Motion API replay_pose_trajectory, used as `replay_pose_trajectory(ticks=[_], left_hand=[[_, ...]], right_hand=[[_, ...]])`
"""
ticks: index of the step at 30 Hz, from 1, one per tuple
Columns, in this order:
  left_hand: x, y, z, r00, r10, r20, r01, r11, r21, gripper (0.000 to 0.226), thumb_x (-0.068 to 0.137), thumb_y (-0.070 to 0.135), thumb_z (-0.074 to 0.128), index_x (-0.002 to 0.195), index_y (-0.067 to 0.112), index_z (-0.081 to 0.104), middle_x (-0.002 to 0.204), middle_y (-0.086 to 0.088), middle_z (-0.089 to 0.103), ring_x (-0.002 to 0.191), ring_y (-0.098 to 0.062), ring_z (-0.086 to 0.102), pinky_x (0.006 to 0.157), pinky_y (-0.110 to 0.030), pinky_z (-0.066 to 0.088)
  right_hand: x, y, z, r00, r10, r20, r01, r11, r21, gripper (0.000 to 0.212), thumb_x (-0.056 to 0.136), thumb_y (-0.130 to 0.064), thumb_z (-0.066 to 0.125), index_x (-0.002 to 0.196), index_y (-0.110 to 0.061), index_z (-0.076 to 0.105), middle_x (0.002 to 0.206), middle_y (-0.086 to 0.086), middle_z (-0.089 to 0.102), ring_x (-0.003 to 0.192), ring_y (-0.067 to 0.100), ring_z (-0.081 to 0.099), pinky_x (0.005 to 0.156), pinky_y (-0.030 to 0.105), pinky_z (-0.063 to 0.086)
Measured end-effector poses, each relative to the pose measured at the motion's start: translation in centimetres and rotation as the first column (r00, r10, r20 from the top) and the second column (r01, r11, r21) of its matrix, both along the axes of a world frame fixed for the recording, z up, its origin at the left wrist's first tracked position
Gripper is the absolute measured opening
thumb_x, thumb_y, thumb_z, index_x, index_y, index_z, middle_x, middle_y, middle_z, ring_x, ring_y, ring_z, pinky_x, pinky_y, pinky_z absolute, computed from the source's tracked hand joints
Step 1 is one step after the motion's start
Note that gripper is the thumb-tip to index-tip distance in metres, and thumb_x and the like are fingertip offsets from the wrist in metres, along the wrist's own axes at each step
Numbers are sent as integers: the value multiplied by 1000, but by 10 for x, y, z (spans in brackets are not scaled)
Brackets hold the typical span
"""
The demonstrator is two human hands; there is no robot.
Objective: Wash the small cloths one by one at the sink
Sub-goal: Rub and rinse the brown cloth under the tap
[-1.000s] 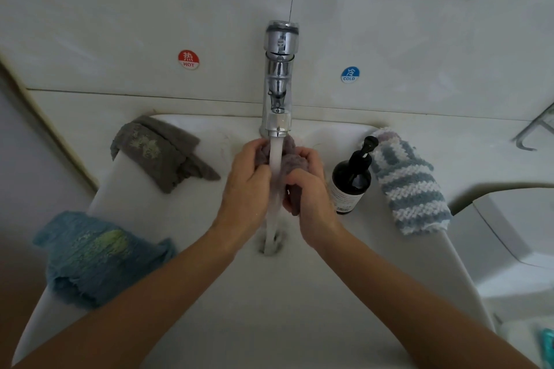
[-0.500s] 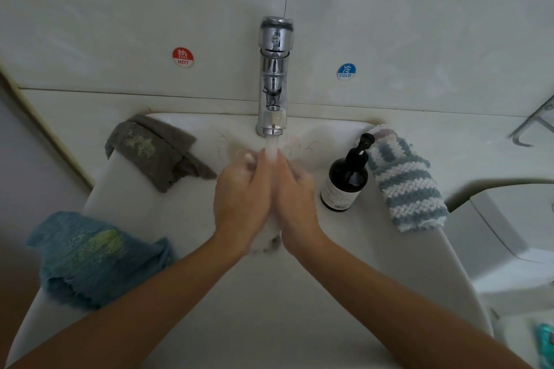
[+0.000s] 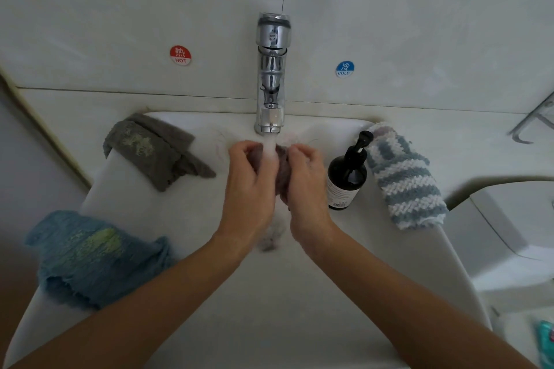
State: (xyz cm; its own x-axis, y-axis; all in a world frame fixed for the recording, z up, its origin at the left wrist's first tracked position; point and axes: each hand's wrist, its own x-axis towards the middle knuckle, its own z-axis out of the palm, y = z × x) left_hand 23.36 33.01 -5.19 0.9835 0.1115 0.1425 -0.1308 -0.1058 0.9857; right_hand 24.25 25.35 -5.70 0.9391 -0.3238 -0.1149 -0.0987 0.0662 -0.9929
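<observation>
Water runs from the chrome tap (image 3: 271,75) onto a small purplish-grey cloth (image 3: 281,171) bunched between my two hands over the white sink (image 3: 192,219). My left hand (image 3: 250,186) grips the cloth's left side with curled fingers. My right hand (image 3: 305,186) grips its right side. Most of the cloth is hidden by my hands. A brown-grey cloth (image 3: 153,150) with a pale stain lies on the sink's back left rim. A blue cloth (image 3: 93,257) with a yellow-green stain hangs over the left rim. A blue-and-white striped cloth (image 3: 404,180) lies on the right rim.
A dark pump bottle (image 3: 347,177) stands on the sink's rim just right of my right hand. Hot (image 3: 180,55) and cold (image 3: 344,69) stickers mark the tiled wall. A white fixture (image 3: 515,219) sits at the right.
My hands, pressed together half a second ago and covering the cloth, have parted slightly, so the cloth shows between them under the water again.
</observation>
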Motion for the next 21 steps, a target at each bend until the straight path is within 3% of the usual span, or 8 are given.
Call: replay_pose_trajectory(ticks=[3, 5, 8, 11, 12, 15, 19, 21], left_hand=[[-3, -5, -2, 999, -12, -36, 9, 997, -73, 22, 100, 30, 46, 120, 30, 38, 114, 7, 56, 100, -7, 62, 70, -19, 55], [-3, -6, -3, 997, 12, -75, -20, 994, -112, 27, 100, 31, 46, 125, 27, 37, 114, 7, 57, 98, -7, 63, 66, -18, 54], [1, -3, -3, 984, 73, -164, -104, 977, -186, 29, 98, 34, 51, 123, 27, 39, 112, 3, 60, 95, -7, 63, 64, -16, 50], [3, -2, 1, 968, 126, -216, -180, 952, -248, 3, 99, 33, 49, 102, 31, 50, 96, 7, 61, 78, 2, 62, 59, -14, 48], [4, -1, 3, 968, 150, -200, -200, 945, -258, 5, 99, 30, 49, 96, 32, 51, 91, 8, 61, 74, 3, 61, 58, -13, 48], [7, 4, 3, 967, 231, -110, -247, 954, -169, 18, 100, 20, 45, 86, 26, 55, 81, 8, 60, 68, 6, 58, 58, -10, 46], [8, 4, -4, 974, 213, -83, -217, 975, -51, 22, 101, 25, 42, 83, 25, 54, 77, 8, 61, 74, -7, 59, 73, -33, 50], [7, 3, -6, 984, 156, -81, -152, 987, 49, 24, 102, 33, 39, 85, 26, 54, 78, 8, 61, 77, -10, 60, 76, -37, 51]], right_hand=[[0, -6, 4, 998, 21, 65, -24, 999, 43, 24, 103, -30, 44, 103, -18, 64, 74, -6, 62, 59, 0, 57, 50, 18, 43], [-2, -5, 3, 997, 42, 57, -43, 999, 24, 28, 103, -33, 45, 97, -15, 66, 66, -9, 60, 51, -3, 54, 43, 16, 40], [-4, 0, -1, 996, 78, 43, -79, 997, 9, 22, 98, -40, 53, 87, -25, 63, 63, -15, 57, 54, -1, 52, 51, 22, 40], [-5, 1, -3, 982, 173, 77, -170, 985, -38, 15, 95, -38, 59, 91, -23, 62, 66, -15, 57, 57, -1, 53, 53, 20, 40], [-6, 0, -1, 974, 204, 93, -201, 979, -45, 17, 94, -37, 61, 94, -20, 63, 66, -15, 57, 58, -1, 54, 51, 17, 40], [-7, 2, 1, 962, 253, 100, -248, 967, -60, 18, 96, -35, 59, 96, -19, 67, 68, -13, 62, 62, 1, 58, 50, 14, 43], [-6, 13, -3, 969, 243, 49, -233, 961, -149, 35, 89, -56, 55, 92, -24, 70, 80, -6, 70, 77, 11, 67, 66, 34, 52], [-4, 9, -2, 979, 202, 33, -195, 970, -143, 36, 87, -55, 56, 80, -22, 68, 76, -2, 69, 74, 15, 67, 65, 37, 52]])
